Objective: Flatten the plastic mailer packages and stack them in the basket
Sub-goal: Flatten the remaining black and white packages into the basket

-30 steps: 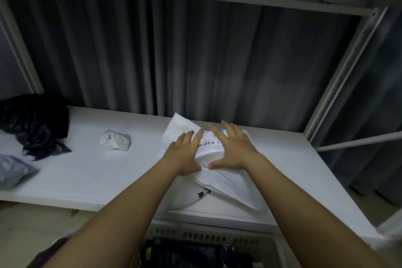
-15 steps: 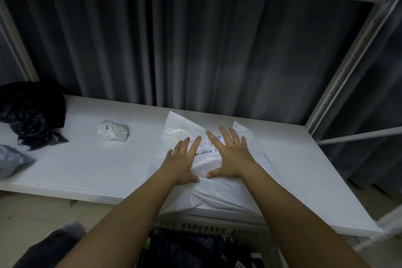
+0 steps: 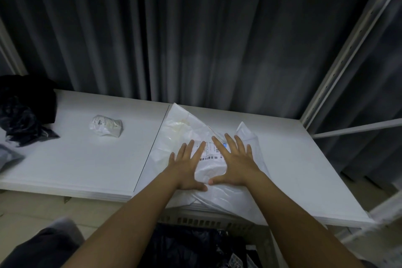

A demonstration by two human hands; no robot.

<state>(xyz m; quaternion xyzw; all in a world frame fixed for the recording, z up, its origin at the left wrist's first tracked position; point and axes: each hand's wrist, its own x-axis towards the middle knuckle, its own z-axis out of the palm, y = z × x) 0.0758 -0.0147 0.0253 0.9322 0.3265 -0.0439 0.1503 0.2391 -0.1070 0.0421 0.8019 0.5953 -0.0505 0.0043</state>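
Both hands lie flat, fingers spread, on the white mailer (image 3: 187,128). The left hand (image 3: 187,167) and right hand (image 3: 233,162) now sit slightly farther apart, and the mailer looks flatter than before.

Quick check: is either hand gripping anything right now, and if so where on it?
Nothing is gripped. The left hand and right hand lie flat with straight fingers, pressing the middle of the white mailer beside its label.

Dim, bluish light throughout, and the white bench (image 3: 87,159) is the brightest surface, lit softly from above. Faint pale patches show on the dark curtain (image 3: 195,39). Wide-angle bending bows the shelf post (image 3: 348,50), and the lower right corner smears with motion blur.
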